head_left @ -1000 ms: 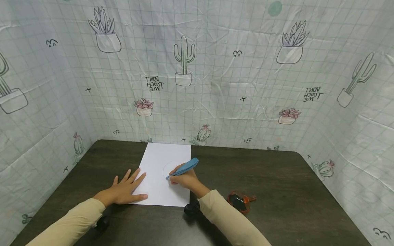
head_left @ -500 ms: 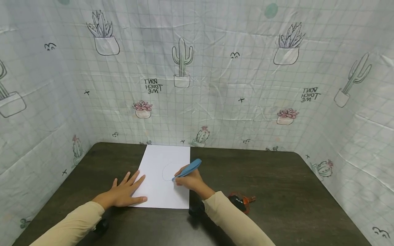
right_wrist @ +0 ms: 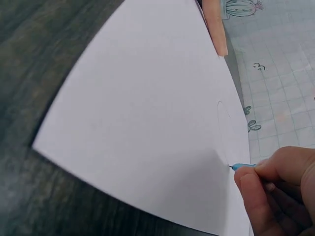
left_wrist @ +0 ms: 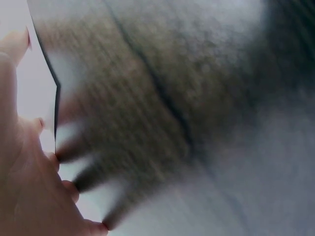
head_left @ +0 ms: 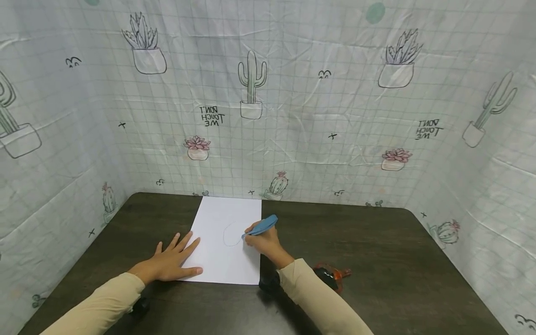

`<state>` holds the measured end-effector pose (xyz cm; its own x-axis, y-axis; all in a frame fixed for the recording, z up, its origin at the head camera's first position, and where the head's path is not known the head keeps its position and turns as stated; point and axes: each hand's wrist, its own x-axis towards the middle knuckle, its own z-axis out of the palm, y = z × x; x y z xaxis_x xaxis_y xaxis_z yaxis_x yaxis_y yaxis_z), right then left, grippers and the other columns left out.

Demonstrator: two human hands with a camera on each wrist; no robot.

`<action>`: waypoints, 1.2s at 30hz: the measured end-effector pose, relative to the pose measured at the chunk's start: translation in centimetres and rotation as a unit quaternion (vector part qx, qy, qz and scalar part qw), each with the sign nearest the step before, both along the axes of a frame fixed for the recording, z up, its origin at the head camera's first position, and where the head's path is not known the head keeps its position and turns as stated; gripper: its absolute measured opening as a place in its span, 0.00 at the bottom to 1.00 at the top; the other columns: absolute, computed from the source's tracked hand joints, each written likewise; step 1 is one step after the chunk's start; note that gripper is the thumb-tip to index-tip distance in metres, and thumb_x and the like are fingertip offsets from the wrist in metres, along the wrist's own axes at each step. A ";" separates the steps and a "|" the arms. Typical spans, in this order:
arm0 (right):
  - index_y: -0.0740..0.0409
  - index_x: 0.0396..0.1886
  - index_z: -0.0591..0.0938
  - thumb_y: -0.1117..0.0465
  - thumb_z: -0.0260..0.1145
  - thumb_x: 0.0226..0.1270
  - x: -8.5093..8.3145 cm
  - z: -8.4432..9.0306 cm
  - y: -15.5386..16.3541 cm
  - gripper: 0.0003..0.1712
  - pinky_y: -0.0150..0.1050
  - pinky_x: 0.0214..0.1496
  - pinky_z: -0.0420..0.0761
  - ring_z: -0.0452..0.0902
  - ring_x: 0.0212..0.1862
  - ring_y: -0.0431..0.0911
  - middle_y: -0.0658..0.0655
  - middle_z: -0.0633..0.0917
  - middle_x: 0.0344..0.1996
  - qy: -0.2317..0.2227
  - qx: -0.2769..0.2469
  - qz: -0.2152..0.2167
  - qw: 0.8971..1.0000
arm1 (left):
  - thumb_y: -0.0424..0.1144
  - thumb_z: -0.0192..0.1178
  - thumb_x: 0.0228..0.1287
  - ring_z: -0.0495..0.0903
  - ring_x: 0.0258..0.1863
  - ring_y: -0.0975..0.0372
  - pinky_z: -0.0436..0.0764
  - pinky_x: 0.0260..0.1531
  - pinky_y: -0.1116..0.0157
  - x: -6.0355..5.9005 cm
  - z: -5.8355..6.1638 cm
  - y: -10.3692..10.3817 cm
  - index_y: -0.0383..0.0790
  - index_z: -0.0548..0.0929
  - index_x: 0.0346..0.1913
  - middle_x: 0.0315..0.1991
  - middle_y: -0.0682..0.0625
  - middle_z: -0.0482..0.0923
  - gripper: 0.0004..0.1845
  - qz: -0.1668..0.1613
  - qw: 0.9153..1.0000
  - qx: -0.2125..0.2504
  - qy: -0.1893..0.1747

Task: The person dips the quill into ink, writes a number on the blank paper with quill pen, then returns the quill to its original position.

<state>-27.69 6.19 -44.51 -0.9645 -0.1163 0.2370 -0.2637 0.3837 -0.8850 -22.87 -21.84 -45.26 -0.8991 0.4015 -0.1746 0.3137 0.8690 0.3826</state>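
Pinching the blue pen (head_left: 264,224), the right hand (head_left: 264,240) is holding the tip to the paper (head_left: 224,267) nearer the right edge, the left hand (head_left: 167,264) is resting, fingers wide, across the left edge, and worktop (head_left: 398,246) is extending beyond both.

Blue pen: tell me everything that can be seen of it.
The pen is blue, with a broad upper body that narrows to a slim front and a fine dark tip; its material is hard to tell. The right hand pinches it near the tip. It leans, back end raised, over the paper, its tip apparently touching the sheet where a thin curved line ends.
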 end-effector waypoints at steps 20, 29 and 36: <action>0.65 0.28 0.86 0.72 0.69 0.49 -0.6 -1.1 -1.8 0.04 0.35 0.26 0.75 0.75 0.20 0.37 0.58 0.86 0.23 0.024 -0.017 -0.039 0.999 | 0.70 0.53 0.59 0.37 0.73 0.35 0.35 0.58 0.27 -0.3 -0.2 -0.1 0.45 0.53 0.76 0.77 0.39 0.39 0.50 0.002 1.000 -0.010 0.002; 0.64 0.28 0.87 0.72 0.69 0.49 -0.3 -1.4 -2.6 0.05 0.33 0.27 0.74 0.75 0.24 0.38 0.57 0.86 0.21 0.010 -0.027 -0.037 0.999 | 0.70 0.53 0.59 0.37 0.73 0.35 0.35 0.57 0.26 -0.3 -0.4 -0.1 0.45 0.53 0.76 0.77 0.39 0.39 0.50 0.003 1.000 -0.011 0.007; 0.62 0.28 0.87 0.70 0.69 0.49 0.1 -1.3 -3.3 0.05 0.34 0.28 0.75 0.76 0.25 0.38 0.53 0.86 0.21 -0.005 -0.017 -0.032 0.999 | 0.70 0.54 0.59 0.37 0.73 0.35 0.35 0.57 0.26 -0.4 -0.3 -0.1 0.44 0.53 0.76 0.77 0.39 0.40 0.50 0.003 1.000 -0.011 0.007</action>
